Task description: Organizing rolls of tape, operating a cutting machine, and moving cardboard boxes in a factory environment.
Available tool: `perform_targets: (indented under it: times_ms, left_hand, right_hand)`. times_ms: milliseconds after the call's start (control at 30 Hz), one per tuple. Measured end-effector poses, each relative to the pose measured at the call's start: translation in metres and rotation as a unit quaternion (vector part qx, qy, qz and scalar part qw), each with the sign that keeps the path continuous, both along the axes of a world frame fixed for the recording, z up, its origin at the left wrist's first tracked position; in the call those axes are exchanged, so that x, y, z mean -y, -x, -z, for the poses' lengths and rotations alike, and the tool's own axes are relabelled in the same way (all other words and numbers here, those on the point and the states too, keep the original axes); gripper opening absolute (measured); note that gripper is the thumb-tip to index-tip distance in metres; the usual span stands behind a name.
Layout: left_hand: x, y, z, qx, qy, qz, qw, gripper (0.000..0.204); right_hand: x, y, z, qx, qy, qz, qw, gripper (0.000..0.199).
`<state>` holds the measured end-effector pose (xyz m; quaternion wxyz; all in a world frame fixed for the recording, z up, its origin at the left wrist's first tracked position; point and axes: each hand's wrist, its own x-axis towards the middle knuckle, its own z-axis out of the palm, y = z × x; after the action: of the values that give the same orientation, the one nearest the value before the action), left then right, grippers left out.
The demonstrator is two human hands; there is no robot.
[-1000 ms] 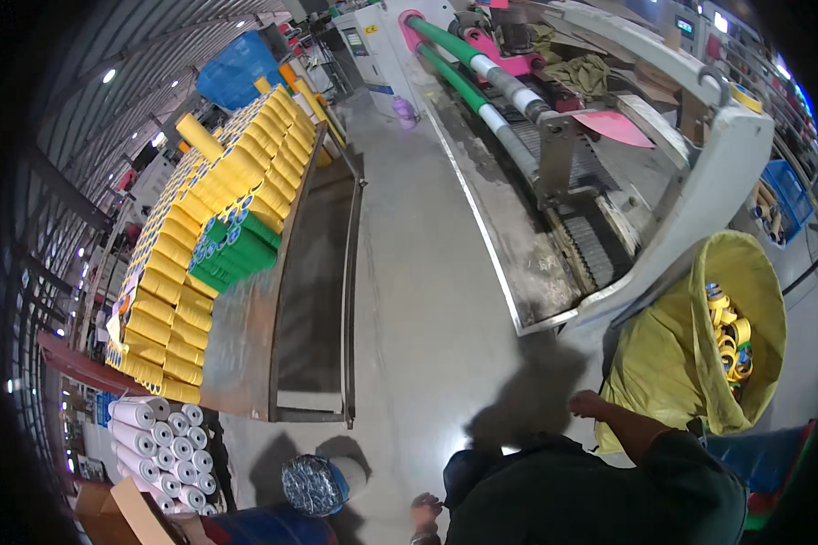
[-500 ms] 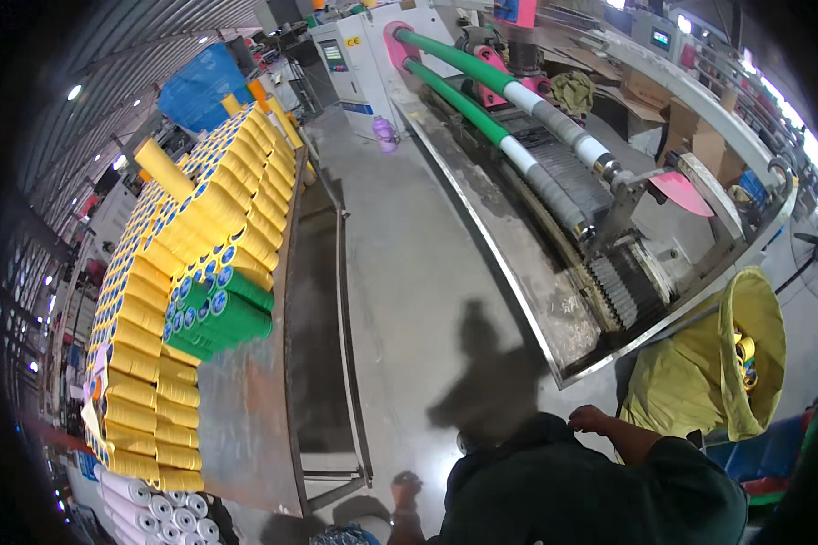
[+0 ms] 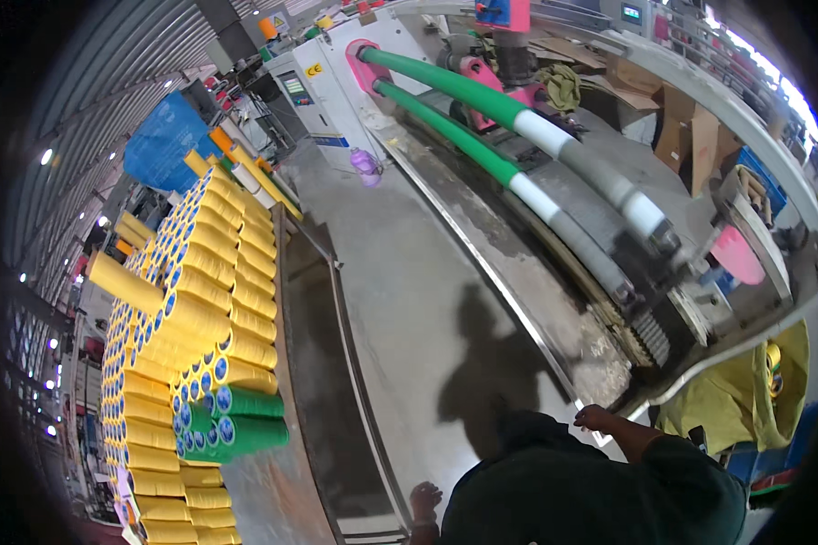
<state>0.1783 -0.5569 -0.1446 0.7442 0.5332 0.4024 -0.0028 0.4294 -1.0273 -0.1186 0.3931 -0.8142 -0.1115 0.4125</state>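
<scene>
My left hand (image 3: 424, 499) hangs low beside my body, near the lower end of the metal table's leg frame. Its fingers are loosely bent and apart, with nothing visible in them. My right hand (image 3: 596, 420) is held out at my right side, over the near corner of the long machine's metal edge in this view; whether it touches cannot be told. Its fingers are slightly bent, and no object shows in them. To the left, yellow rolls (image 3: 195, 318) are stacked high on the table (image 3: 273, 495), with several green rolls (image 3: 250, 427) at the near side.
On the right, the long machine bears two bars with green rolls (image 3: 454, 86) and white and grey sections. A yellow-green sack (image 3: 732, 409) stands near my right arm. A purple jug (image 3: 365, 167) sits on the floor by the white machine cabinet (image 3: 314, 95). Grey floor (image 3: 400, 263) runs between.
The view has shifted, so the stacked rolls and the machine appear nearer and lower. My left hand sits slightly further right in the picture; my right hand has barely moved.
</scene>
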Motion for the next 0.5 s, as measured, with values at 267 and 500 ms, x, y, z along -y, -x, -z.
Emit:
perform_targets:
  times_ms: [267, 500]
  left_hand:
    - [-0.059, -0.130, -0.047, -0.058, -0.072, 0.055, 0.994, 0.026]
    - [-0.138, -0.285, -0.036, -0.030, -0.052, 0.120, 0.991, 0.029]
  right_hand:
    - [-0.139, -0.264, -0.086, 0.250, -0.034, 0.048, 0.966, 0.032]
    - [-0.244, -0.424, -0.291, 0.532, -0.005, 0.143, 0.835, 0.057]
